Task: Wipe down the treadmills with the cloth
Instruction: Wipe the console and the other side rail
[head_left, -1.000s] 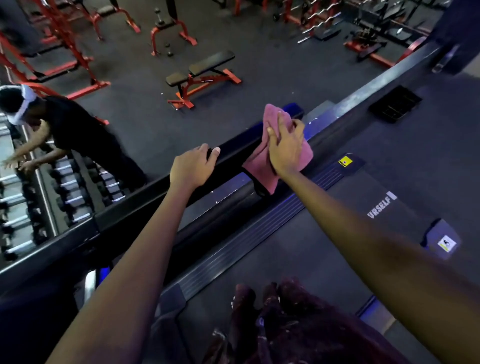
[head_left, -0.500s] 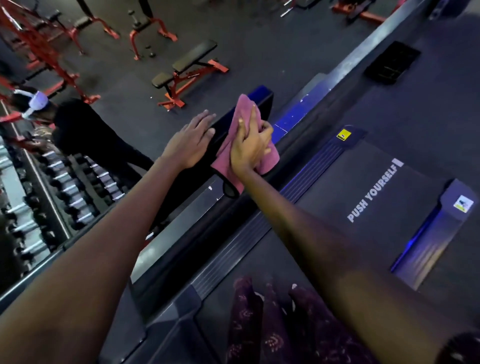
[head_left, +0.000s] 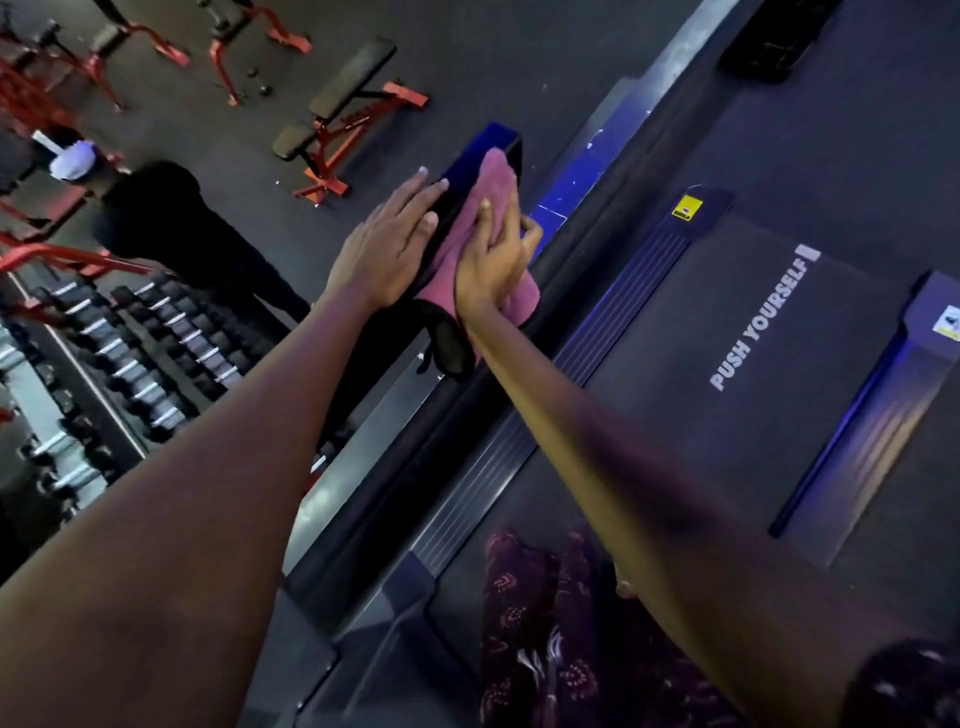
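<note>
Black treadmill belt (head_left: 753, 332) printed "PUSH YOURSELF" lay beside the dark handrail (head_left: 452, 208), where a pink cloth (head_left: 488, 218) draped near its far end, pressed by the right hand's (head_left: 491, 260) straight fingers, the left hand (head_left: 387, 244) resting flat alongside.

There is a single view, from a camera worn on the person's head, looking forward and steeply down along both outstretched arms. It sits close over the treadmill (head_left: 769, 332), whose belt, printed PUSH YOURSELF, fills the right side. The frame is tilted, so the black side rail (head_left: 415, 467) runs diagonally from lower left to upper right. The left hand (head_left: 387, 249) and right hand (head_left: 488, 265) meet near the middle at the rail's far end. Beyond the rail the view falls onto the gym floor (head_left: 467, 62) well below. No second view shares the scene.
</note>
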